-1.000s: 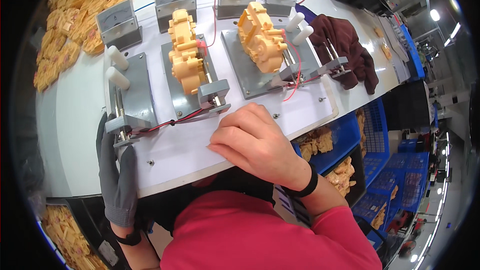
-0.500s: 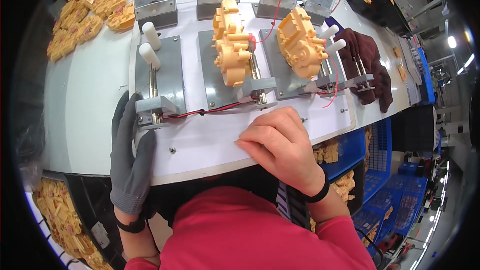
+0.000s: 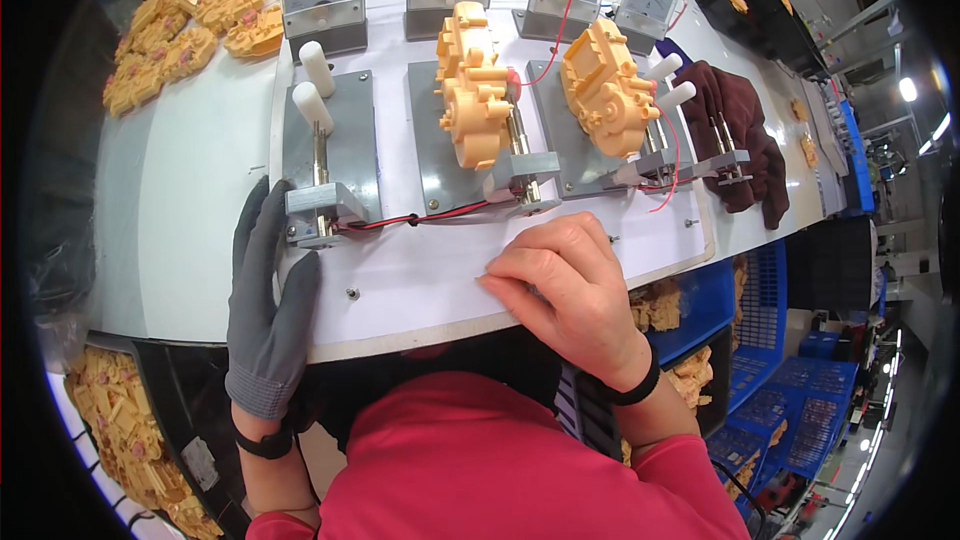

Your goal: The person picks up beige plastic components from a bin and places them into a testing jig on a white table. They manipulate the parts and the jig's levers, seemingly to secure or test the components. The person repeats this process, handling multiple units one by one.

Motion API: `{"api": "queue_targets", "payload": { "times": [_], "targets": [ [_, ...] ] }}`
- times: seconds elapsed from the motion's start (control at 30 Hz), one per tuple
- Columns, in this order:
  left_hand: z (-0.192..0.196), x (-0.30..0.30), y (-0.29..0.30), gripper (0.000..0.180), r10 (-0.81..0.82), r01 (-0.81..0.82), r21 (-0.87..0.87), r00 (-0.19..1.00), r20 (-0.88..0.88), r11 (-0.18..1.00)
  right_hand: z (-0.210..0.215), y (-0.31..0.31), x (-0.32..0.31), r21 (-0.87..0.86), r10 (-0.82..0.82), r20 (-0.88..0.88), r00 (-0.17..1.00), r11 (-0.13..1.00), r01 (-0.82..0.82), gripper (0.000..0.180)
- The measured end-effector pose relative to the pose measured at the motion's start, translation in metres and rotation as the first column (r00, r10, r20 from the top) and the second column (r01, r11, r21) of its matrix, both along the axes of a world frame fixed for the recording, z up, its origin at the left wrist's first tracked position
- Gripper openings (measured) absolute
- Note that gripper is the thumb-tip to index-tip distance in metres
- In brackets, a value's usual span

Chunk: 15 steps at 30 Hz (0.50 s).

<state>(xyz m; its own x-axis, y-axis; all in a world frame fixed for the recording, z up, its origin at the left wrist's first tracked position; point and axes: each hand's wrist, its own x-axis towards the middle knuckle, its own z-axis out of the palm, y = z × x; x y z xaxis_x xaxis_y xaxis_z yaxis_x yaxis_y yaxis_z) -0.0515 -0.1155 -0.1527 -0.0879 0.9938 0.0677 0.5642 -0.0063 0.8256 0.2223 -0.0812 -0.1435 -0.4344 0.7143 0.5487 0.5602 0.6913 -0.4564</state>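
Grey-gloved, the left hand [image 3: 268,315] is laid flat and empty against the near-left edge of the white fixture board [image 3: 420,280], seemingly to steady it, while the bare right hand [image 3: 565,290] is rested loosely curled, holding nothing, near the yellow gearbox [image 3: 475,100] clamped farther back.

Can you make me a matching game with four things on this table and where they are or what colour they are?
Things:
1. left hand
2. right hand
3. dark red cloth
4. loose yellow parts

Places or colours:
A. heaped on the table at the far left
B. bare, lying on the white board's near edge
C. in a grey glove, by the leftmost metal clamp
D. bunched up at the right end of the board

Pairs: 1-C, 2-B, 3-D, 4-A
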Motion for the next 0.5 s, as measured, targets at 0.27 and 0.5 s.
{"api": "queue_targets", "payload": {
  "times": [0.27, 0.5],
  "targets": [
    [0.0042, 0.0012, 0.0002, 0.059, -0.008, 0.008, -0.002, 1.0, -0.016, 1.0, -0.0012, -0.0004, -0.0001, 0.009, -0.004, -0.036, 0.999, 1.0, 0.004, 0.027],
    [-0.0013, 0.0, -0.0003, 0.059, -0.023, 0.022, 0.03, 0.999, 0.048, 0.999, -0.0036, -0.0029, 0.0061, -0.108, -0.048, -0.243, 0.969, 0.994, 0.022, 0.04]
  ]
}}
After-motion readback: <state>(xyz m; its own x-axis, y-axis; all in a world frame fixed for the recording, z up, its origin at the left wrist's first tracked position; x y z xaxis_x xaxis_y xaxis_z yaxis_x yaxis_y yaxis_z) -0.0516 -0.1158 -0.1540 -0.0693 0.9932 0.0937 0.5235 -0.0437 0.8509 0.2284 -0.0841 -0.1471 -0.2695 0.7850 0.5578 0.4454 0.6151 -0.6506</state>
